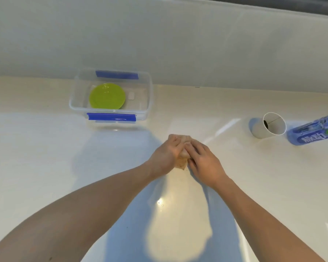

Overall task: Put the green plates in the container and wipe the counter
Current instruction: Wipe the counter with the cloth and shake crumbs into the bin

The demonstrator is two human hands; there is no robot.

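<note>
Where the pale counter (45,167) meets the wall: clear container (149,95), blue clips front and back, holding the green plates (107,96) stacked at its left and a small white item (131,95) beside them. Centre of counter: beige cloth (183,161) — bunched, pressed down between both hands. Left hand (166,156): fingers curled over the cloth. Right hand (204,161): fingers laid on it, thumb tucked at its edge. Far right: paper cup (267,126) on its side, touching a blue packet (314,130).
</note>
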